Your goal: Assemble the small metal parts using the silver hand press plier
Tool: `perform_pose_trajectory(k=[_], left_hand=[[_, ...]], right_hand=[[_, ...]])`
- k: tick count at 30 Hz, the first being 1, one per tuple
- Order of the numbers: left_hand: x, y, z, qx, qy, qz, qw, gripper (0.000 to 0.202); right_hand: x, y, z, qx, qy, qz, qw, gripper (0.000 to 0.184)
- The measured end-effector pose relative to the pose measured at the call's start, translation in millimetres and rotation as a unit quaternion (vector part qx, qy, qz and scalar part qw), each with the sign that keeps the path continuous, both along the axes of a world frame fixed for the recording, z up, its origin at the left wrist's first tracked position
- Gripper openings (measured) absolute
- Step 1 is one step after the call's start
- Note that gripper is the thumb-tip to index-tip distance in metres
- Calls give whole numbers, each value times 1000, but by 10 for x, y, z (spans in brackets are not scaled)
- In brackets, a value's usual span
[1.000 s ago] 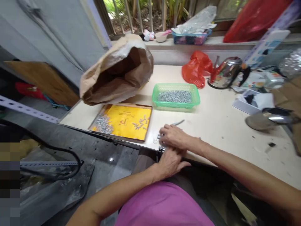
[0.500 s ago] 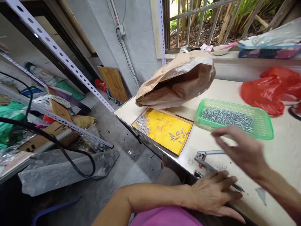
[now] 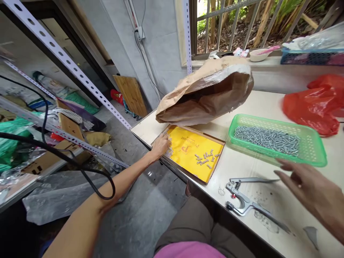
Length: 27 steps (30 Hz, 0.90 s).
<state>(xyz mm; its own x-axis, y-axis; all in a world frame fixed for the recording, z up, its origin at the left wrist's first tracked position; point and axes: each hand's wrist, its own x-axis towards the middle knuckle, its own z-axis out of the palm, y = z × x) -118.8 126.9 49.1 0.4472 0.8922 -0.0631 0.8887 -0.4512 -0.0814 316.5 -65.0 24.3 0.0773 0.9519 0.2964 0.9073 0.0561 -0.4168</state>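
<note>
My left hand (image 3: 160,145) is down at the left end of a shallow cardboard tray (image 3: 197,179) with a yellow lining. Its fingers are curled into a pile of small silver metal pieces (image 3: 169,152); what they pinch is hidden. More loose metal pieces (image 3: 206,157) lie at the tray's right end. My right hand (image 3: 313,191) hovers over the table, fingers apart, nothing visible in it. Just left of it, hand pliers (image 3: 243,204) with a spring and a red part lie with handles spread. Beyond it stands a green plastic basket (image 3: 313,145) of small grey metal pins (image 3: 266,139).
An open brown paper bag (image 3: 204,96) lies behind the tray. A red plastic bag (image 3: 313,105) is at the back right. A grey triangular scrap (image 3: 311,236) lies near the right front. A black cable (image 3: 80,170) hangs across the left side.
My left hand has left the pliers and reached left to the pile in the tray. My right hand has moved right and slightly down, away from the pliers. The pliers are now fully uncovered.
</note>
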Motion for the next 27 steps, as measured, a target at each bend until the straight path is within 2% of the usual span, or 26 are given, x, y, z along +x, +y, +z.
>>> perform_pose_trajectory(k=[3, 6, 10, 13, 16, 17, 18, 19, 21, 23, 25, 27], left_hand=[[-24, 87, -48, -21, 9, -31, 999, 25], [-16, 197, -101, -39, 0, -49, 998, 23], [21, 371, -122, -57, -18, -69, 996, 21], [168, 352, -5, -22, -43, -67, 997, 18], [505, -11, 186, -10, -135, -48, 990, 14], [658, -206, 235, -47, -186, -29, 981, 15], [826, -420, 267, -117, -242, -1, 963, 19], [1001, -637, 276, -213, -292, 27, 932, 22], [1334, -1026, 222, -372, -339, 59, 862, 20], [1595, -1296, 90, -453, -361, 90, 810, 16], [1754, -1432, -68, -479, -363, 113, 791, 15], [1827, -1466, -198, -489, -354, 119, 789, 18]], right_hand=[[-253, -443, -171, -41, 46, 34, 998, 32], [-424, -749, -282, -95, 57, 48, 993, 29], [-577, -885, -302, -115, 17, 43, 992, 35], [-618, -856, -269, -123, -19, 41, 991, 35], [-615, -810, -220, -163, -61, 25, 984, 33], [-609, -798, -204, -181, -75, 18, 980, 33], [-601, -788, -190, -196, -89, 14, 977, 33], [-591, -779, -177, -206, -102, 12, 973, 32], [-572, -766, -155, -213, -126, 18, 969, 32], [-558, -761, -130, -212, -144, 24, 966, 30], [-555, -764, -98, -212, -150, 28, 965, 29], [-562, -770, -68, -216, -146, 31, 965, 28]])
